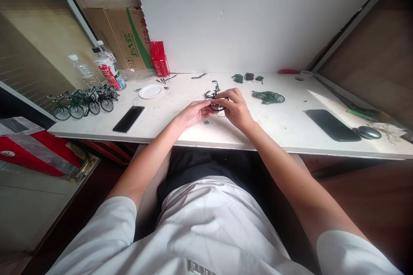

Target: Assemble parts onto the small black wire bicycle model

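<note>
Between my two hands, just above the white table (180,129), is a small black model bicycle (215,91). My left hand (195,114) grips it from the left near the wheel, thumb and fingers closed together. From the right, the fingers of my right hand (236,109) are closed on the same wheel (219,106). The handlebar end points away from me, and part of the frame is hidden behind my fingers. A tiny dark piece (206,123) lies on the table below my left hand.
Several assembled model bicycles (93,101) stand at the left, near a phone (129,119), a white plate (151,91) and bottles (109,71). Green parts (268,97) and dark small pieces (249,76) lie further back. A dark flat object (332,125) and a rounded object (369,132) are at right.
</note>
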